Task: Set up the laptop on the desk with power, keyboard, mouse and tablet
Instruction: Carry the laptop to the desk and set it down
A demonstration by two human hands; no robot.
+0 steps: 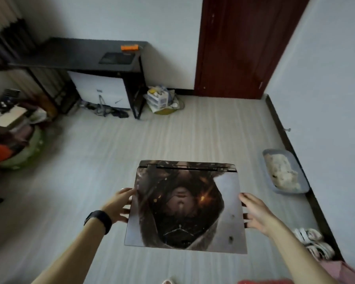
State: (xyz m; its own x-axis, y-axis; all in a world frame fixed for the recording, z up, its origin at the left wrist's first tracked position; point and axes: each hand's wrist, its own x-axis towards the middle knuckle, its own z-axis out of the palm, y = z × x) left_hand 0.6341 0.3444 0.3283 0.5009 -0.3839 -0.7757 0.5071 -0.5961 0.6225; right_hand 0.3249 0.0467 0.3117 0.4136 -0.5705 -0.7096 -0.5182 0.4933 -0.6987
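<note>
Glossy printed artwork in browns and greys covers the lid of the closed laptop (184,206), a flat, square-cornered slab carried level above the floor with its hinge edge pointing away from the person. The left hand (119,203), a black band on its wrist, clamps the left edge with the thumb on top, and the right hand (254,212) grips the right edge, fingers curled underneath. Below lies a pale plank floor (111,152) with a streaked wood grain. To the right, beside the dark skirting board, sits a shallow grey plastic tray (271,171) holding something pale and lumpy, and nearer the person lie white sandals (312,240). A heap of soft clutter (14,138) lies at the left. Farther off, against the white wall, stands a matt black tabletop (70,54) on thin metal legs, carrying a dark flat rectangular tablet (116,58) and a small orange block (129,47). A reddish-brown wooden door (242,48) stands to its right.
</note>
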